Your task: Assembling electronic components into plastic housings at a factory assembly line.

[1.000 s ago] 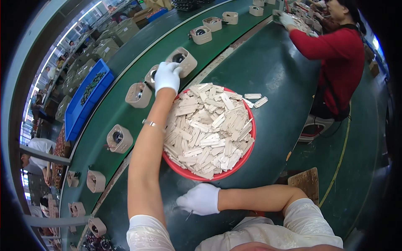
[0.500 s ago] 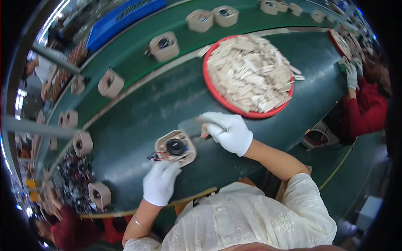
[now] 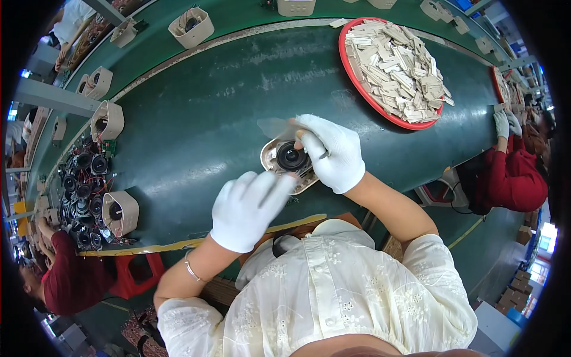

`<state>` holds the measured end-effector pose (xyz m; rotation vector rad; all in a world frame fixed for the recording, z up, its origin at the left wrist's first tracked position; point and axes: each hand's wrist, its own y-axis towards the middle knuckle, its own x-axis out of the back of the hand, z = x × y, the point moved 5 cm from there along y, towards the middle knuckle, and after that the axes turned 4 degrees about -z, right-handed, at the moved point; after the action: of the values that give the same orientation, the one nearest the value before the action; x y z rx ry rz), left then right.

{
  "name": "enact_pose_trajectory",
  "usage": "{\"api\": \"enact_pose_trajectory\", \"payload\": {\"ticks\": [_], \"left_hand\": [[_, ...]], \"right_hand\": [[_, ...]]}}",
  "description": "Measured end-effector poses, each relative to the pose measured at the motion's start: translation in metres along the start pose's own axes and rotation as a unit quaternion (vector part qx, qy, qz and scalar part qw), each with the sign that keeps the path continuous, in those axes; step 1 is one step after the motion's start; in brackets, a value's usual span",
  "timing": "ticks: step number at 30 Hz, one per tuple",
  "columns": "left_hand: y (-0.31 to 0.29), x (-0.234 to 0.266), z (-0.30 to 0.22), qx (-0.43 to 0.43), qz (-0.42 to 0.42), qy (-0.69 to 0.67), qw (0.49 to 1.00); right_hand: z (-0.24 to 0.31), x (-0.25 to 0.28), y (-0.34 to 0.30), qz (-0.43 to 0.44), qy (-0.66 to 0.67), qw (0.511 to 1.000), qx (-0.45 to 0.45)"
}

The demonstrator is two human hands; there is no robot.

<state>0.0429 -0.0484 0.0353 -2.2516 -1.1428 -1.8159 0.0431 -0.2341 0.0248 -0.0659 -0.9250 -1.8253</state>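
Right in front of you on the dark green table point(image 3: 196, 137) sits the beige speaker housing point(image 3: 289, 163), lying on its back with the round black speaker cone facing up and a tangle of thin wires at its near edge. Your right hand point(image 3: 333, 152) is on top of the housing's far side, fingers curled and pinched on a pale flat strip point(image 3: 276, 126) that pokes out just beyond the housing. Your left hand point(image 3: 250, 208) comes in at the housing's near edge, fingers loosely together and blurred, touching or almost touching the rim — hard to tell which.

My read: steady the shell with that left hand first, keep your fingertips off the cone, and lay the strip down flat rather than at an angle, so it seats cleanly along the rim.

Beyond the housing, well off to the far right, is the red tray point(image 3: 357, 89) heaped with the same pale strips. To the housing's left, another beige housing point(image 3: 121, 212) stands beside a cluster of loose black speakers point(image 3: 83, 178). Far right of the housing, a person in red point(image 3: 517, 178) works at their own spot.
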Motion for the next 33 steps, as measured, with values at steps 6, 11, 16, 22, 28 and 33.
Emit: {"api": "enact_pose_trajectory", "payload": {"ticks": [6,11,16,22,28,33], "left_hand": [[-0.003,-0.015,-0.020,-0.180,0.035,0.068,0.981],[-0.017,0.009,-0.045,-0.146,0.124,-0.008,0.981],[-0.025,-0.018,-0.021,0.002,-0.063,-0.243,0.968],[-0.057,-0.048,0.010,0.410,-0.211,-0.683,0.566],[-0.051,-0.044,0.015,0.433,-0.193,-0.705,0.528],[-0.028,-0.026,0.007,0.416,-0.158,-0.460,0.768]], "right_hand": [[0.007,-0.001,-0.001,-0.015,-0.049,0.998,0.039],[0.008,0.000,-0.002,-0.053,-0.129,0.989,0.057],[0.005,-0.002,0.001,-0.054,-0.076,0.996,-0.005],[0.031,0.049,0.013,0.215,0.009,0.970,0.115],[0.042,0.028,0.002,0.439,-0.256,0.845,0.167],[0.050,0.021,0.023,0.497,-0.228,0.833,0.082]]}}
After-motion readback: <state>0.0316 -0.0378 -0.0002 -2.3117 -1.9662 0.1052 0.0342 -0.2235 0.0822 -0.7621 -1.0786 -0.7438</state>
